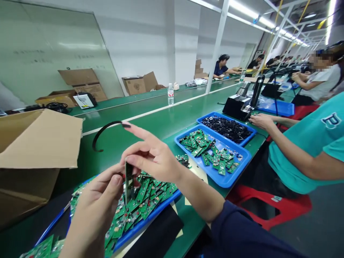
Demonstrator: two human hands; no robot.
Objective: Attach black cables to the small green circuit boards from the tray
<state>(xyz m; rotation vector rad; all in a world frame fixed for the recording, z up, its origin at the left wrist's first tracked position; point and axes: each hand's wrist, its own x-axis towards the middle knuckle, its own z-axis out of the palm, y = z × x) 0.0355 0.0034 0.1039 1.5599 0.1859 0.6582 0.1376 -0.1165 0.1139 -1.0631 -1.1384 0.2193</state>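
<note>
Close to the camera, my left hand (pixel 100 197) pinches a small circuit board (pixel 129 184) by its edge, upright. My right hand (pixel 153 157) grips the board's upper end between thumb and bent fingers. Its index finger is stretched out, and a thin curved black strip (pixel 103 132) extends from that fingertip, curling to the left. The strip's exact kind cannot be made out. Below both hands, a blue tray (pixel 147 218) is heaped with green circuit boards (pixel 145 195) bearing small red and white parts.
Another blue tray (pixel 224 182) of boards stands to the right, beside a tray of black parts (pixel 225 127). A cardboard box (pixel 40 139) is at the left. A water bottle (pixel 170 95) stands behind. A co-worker in a teal shirt (pixel 306 150) sits at the right near a black device (pixel 239 105).
</note>
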